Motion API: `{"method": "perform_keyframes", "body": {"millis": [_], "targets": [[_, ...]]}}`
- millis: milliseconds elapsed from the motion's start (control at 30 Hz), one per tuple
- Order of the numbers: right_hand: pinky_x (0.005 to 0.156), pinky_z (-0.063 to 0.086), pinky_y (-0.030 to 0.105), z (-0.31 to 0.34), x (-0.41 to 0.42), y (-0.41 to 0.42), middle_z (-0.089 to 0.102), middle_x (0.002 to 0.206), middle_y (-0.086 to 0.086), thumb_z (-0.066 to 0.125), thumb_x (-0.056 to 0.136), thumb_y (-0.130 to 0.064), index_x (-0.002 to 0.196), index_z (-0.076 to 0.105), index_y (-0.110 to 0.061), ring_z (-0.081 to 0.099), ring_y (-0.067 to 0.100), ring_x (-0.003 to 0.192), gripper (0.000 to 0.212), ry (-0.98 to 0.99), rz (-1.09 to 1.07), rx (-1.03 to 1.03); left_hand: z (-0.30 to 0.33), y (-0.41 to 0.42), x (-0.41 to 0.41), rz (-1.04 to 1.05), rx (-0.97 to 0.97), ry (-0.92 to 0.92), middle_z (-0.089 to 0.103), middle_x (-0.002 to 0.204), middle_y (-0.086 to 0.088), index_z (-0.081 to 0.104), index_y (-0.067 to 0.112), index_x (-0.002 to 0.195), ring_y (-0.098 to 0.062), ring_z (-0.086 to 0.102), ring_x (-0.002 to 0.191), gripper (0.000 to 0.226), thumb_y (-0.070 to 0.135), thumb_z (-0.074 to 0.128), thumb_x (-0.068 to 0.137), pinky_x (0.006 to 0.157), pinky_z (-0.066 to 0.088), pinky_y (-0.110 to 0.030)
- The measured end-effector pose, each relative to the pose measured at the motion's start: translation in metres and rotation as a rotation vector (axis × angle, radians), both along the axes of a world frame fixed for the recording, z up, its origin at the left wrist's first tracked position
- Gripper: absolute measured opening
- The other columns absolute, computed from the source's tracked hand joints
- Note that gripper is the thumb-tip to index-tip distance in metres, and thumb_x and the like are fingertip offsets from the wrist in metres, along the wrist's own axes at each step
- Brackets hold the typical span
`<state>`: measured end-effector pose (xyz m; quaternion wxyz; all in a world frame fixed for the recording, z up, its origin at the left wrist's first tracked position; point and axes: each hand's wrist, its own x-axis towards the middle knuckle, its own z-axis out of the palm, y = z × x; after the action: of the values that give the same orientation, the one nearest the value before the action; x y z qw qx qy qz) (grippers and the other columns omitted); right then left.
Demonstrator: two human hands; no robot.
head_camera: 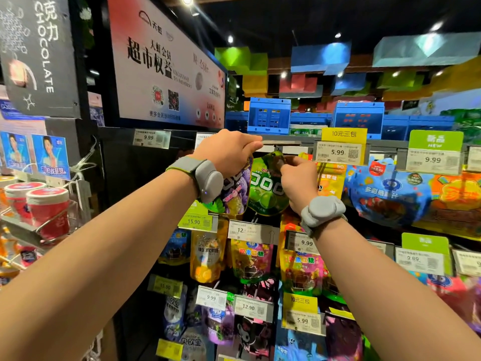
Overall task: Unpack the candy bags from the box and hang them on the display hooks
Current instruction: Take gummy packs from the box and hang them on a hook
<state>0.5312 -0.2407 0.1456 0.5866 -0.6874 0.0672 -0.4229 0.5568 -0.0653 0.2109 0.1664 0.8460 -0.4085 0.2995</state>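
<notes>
My left hand [229, 149] pinches the display hook [282, 143]; right hand [299, 182] pinches the green candy bag [265, 190] top beneath it.

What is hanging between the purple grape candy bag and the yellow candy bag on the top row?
The green candy bag hangs there, pinched at its top by the right hand; the head view shows it.

hook: where it runs behind my left hand [229, 149] is hidden
green bag [268, 183]: top under my right hand [299, 182], hang hole unseen
purple bag [234, 196]: mostly behind my left wrist
small tag print: too blurred to read
</notes>
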Motion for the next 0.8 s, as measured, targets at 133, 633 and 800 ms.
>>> {"method": "perform_keyframes", "body": {"millis": [133,633,800], "targets": [[0.066,0.056,0.031,0.000,0.003,-0.002,0.072,0.082,0.004,0.059,0.095,-0.008,0.080,0.071,-0.018,0.064,0.020,0.077,0.021,-0.017,0.017,0.014,-0.002,0.000,-0.001,-0.009,-0.020,0.009,0.060,0.135,0.004,0.055,0.035,0.135,-0.024,0.056,0.123,0.042,0.050,0.033,0.102,0.101,0.047,-0.042],[0.095,0.052,0.043,-0.009,0.061,-0.032,0.073,0.105,0.016,0.066,0.093,-0.024,0.108,0.073,-0.001,0.066,0.029,0.100,0.028,0.070,-0.144,-0.063,-0.007,0.000,0.001,-0.030,-0.020,0.001,0.065,0.127,0.002,0.060,0.030,0.128,-0.025,0.059,0.118,0.043,0.049,0.033,0.102,0.096,0.048,-0.040],[0.058,0.032,0.034,-0.013,0.067,-0.043,0.052,0.061,0.011,0.062,0.095,-0.027,0.069,0.065,-0.002,0.039,0.021,0.061,0.036,0.042,-0.205,-0.283,-0.006,0.000,0.004,-0.036,-0.031,0.015,0.059,0.137,0.006,0.054,0.034,0.137,-0.022,0.053,0.127,0.044,0.050,0.033,0.102,0.100,0.043,-0.035]]}}
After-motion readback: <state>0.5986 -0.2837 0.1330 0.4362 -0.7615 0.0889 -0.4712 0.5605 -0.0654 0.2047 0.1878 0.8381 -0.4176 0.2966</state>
